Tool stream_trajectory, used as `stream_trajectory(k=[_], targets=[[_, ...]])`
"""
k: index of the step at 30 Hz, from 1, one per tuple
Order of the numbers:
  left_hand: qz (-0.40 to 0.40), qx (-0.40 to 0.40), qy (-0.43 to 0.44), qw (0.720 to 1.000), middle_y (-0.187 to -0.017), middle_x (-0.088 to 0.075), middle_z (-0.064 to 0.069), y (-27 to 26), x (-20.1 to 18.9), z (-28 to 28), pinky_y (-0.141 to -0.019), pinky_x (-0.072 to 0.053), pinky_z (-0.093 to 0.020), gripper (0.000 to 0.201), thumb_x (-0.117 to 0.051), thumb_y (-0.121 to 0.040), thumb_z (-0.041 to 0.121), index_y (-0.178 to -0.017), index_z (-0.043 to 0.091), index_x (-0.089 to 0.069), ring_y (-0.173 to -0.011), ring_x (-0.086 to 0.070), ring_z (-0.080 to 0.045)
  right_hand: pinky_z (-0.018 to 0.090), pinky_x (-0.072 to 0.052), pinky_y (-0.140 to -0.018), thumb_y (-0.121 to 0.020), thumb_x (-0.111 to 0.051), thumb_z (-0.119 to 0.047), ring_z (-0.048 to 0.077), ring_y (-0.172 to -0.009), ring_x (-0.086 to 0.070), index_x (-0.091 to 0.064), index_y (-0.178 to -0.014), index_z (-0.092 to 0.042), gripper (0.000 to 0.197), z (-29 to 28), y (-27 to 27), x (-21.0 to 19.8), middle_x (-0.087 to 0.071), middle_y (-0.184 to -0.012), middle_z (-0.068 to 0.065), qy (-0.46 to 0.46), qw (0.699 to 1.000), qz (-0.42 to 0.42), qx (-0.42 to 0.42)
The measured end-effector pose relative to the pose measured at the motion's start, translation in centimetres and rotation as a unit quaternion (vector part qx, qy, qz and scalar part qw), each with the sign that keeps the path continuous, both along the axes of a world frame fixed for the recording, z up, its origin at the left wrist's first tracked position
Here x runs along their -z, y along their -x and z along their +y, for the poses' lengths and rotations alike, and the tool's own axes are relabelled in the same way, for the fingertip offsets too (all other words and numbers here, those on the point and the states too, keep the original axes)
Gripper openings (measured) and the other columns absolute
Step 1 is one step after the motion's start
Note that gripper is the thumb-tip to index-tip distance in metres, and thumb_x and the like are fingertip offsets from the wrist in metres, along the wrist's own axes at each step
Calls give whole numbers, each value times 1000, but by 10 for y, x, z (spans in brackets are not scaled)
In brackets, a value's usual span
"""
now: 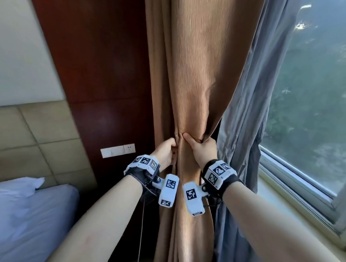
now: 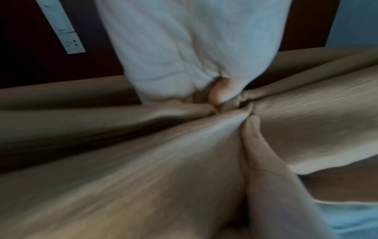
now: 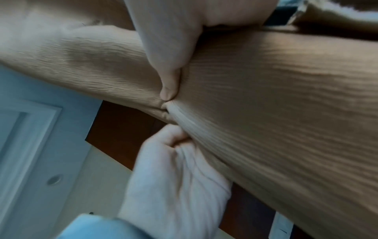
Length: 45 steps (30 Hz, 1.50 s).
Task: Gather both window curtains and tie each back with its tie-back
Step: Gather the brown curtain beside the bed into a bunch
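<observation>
Your right hand (image 1: 202, 149) is wrapped around the gathered waist of the tan curtain (image 1: 198, 72), thumb pressed into the front folds, the other fingers hidden behind the cloth. Your left hand (image 1: 165, 150) is curled at the left side of the same cinch, touching the bundle; it appears to pinch something there, but the frames do not show whether that is the tie-back or only a fold of curtain. No tie-back can be identified in any view.

Keep the right-hand grip firm and level so the pleats do not slip while the left hand works. Bring the band around the narrowest point, where your thumb sits, and close it before you relax the right hand. Check that the grey lining curtain (image 1: 246, 114), hanging just beside the bundle on the window (image 1: 312, 97) side, is either fully inside the gather or fully out; at present it hangs loose outside it.

The wall switch plate (image 1: 117, 150) lies to the left, apart from the cloth. The second curtain is not in view.
</observation>
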State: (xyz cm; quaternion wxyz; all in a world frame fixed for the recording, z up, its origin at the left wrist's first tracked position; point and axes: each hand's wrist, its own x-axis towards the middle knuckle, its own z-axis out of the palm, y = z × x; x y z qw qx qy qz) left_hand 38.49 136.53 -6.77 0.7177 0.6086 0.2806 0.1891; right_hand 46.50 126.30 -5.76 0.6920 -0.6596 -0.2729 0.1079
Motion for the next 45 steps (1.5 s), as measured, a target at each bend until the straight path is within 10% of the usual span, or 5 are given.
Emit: stream_trajectory(k=[4, 11, 21, 31, 45], targets=[[67, -143, -61, 986, -74, -61, -11, -12, 16, 34, -48, -52, -27, 30, -49, -89, 19, -108, -3, -57, -55, -62, -18, 23, -46, -82, -78, -78, -29, 13, -93, -61, -66, -110, -3, 43, -6, -2, 2, -68, -102, 4, -9, 1000, -3, -4], [81, -160, -178, 968, -144, -41, -7, -33, 5, 61, -106, -41, -46, 83, -67, -82, 20, -148, 19, -17, -125, -49, -31, 22, -46, -83, -76, -80, -30, 14, -97, -63, -63, -114, -6, 48, -23, -17, 3, -67, -101, 0, -13, 1000, 5, -19], [186, -206, -190, 942, -126, -57, -18, -51, 0, 94, -80, -41, -30, 52, -62, -88, 22, -130, -4, -48, -114, -56, -35, 28, -52, -87, -74, -80, -33, 15, -96, -66, -64, -103, -18, 36, -31, -26, 1, -68, -98, -3, -6, 1000, 7, -27], [137, -211, -208, 945, -157, -18, -8, -57, 5, 118, -114, -26, -28, 52, -64, -85, 13, -134, 6, -49, -138, -31, -30, 34, -52, -92, -69, -84, -34, 14, -96, -66, -58, -86, -30, 32, -30, -34, 7, -69, -98, -7, -22, 998, 52, -25], [108, -160, -269, 944, -111, -63, -15, -60, 11, 99, -83, -40, -26, 18, -61, -88, 16, -103, 7, -60, -108, -59, -29, 19, -49, -77, -72, -82, -26, 7, -91, -65, -57, -88, -29, 29, -19, -42, 9, -68, -94, -11, -49, 995, 79, -21]])
